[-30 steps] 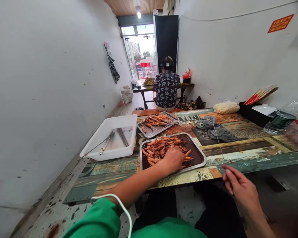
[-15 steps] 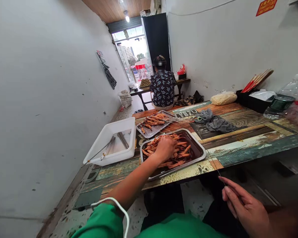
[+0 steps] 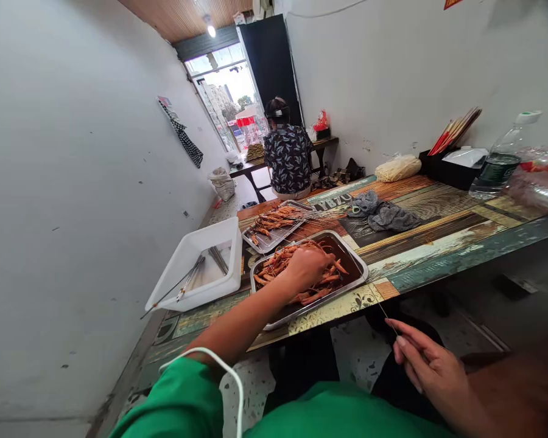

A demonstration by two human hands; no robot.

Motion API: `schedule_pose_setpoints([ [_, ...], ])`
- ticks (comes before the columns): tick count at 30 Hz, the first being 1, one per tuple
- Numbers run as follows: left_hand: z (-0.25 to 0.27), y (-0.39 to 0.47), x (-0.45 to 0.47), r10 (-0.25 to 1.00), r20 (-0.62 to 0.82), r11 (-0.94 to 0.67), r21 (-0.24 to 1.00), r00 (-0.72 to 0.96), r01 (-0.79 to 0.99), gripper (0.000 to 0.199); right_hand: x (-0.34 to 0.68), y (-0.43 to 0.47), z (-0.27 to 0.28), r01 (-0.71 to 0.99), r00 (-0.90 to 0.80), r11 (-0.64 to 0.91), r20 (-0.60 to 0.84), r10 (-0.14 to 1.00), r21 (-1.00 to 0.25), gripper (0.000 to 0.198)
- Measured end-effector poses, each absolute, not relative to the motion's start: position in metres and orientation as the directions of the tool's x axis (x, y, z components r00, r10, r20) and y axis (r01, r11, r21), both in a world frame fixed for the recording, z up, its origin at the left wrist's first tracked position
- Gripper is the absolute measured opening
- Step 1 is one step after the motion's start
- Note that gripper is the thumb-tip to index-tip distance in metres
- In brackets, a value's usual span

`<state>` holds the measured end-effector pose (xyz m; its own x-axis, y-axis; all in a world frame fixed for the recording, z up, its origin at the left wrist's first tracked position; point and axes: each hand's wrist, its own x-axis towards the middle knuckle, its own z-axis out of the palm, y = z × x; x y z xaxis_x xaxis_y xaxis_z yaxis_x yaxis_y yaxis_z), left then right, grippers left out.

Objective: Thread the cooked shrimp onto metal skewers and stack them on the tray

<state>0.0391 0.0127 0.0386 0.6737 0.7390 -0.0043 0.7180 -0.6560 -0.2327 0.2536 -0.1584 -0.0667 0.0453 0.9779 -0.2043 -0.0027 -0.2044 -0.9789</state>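
My left hand [image 3: 309, 266] reaches into a metal tray [image 3: 364, 277] of dark liquid and long, thin reddish-brown meat pieces [image 3: 319, 295]. Its fingers curl down among the pieces; whatever they grip is hidden beneath them. Off the table's front edge, my right hand [image 3: 432, 362] pinches a thin metal skewer [image 3: 383, 311] between thumb and fingers. The skewer slants up and left toward the tray. Just behind lies a second tray [image 3: 270, 244] holding similar pieces on skewers, whose bare ends [image 3: 322, 215] point right.
At the left a white plastic bin [image 3: 155, 298] holds several metal skewers [image 3: 219, 260]. A grey cloth [image 3: 393, 216], a bagged pale bundle [image 3: 398, 168], a black box [image 3: 445, 171] of sticks and a water bottle [image 3: 500, 161] stand rightward. A person [image 3: 287, 155] sits at a farther table.
My left hand has shifted right across the meat pieces in the tray. The camera view has turned slightly right. My right hand keeps its pinch on the skewer.
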Motion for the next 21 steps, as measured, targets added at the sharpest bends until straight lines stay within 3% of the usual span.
schedule_pose_setpoints([
  [3,0.035,0.004,0.014,0.784,-0.006,-0.606,-0.229,0.621,0.762,0.033,0.246,-0.155,-0.064,-0.016,-0.008,-0.239,-0.239,0.971,-0.971,0.061],
  [7,0.027,-0.002,-0.013,0.850,0.029,-0.520,-0.119,0.526,0.846,0.028,0.238,-0.138,-0.057,-0.016,-0.053,-0.289,-0.287,0.956,-0.957,0.071],
  [13,0.008,-0.003,-0.026,0.884,0.109,-0.457,0.004,0.454,0.889,0.025,0.237,-0.115,-0.042,0.073,-0.018,-0.234,-0.236,0.972,-0.970,0.069],
  [17,0.003,-0.004,-0.025,0.920,0.123,-0.377,0.014,0.373,0.926,0.019,0.236,-0.120,-0.032,0.157,-0.026,-0.173,-0.180,0.983,-0.972,0.062],
  [21,0.006,-0.005,-0.022,0.956,0.081,-0.278,-0.051,0.282,0.959,0.020,0.232,-0.131,-0.036,0.146,-0.007,-0.161,-0.164,0.986,-0.976,0.058],
])
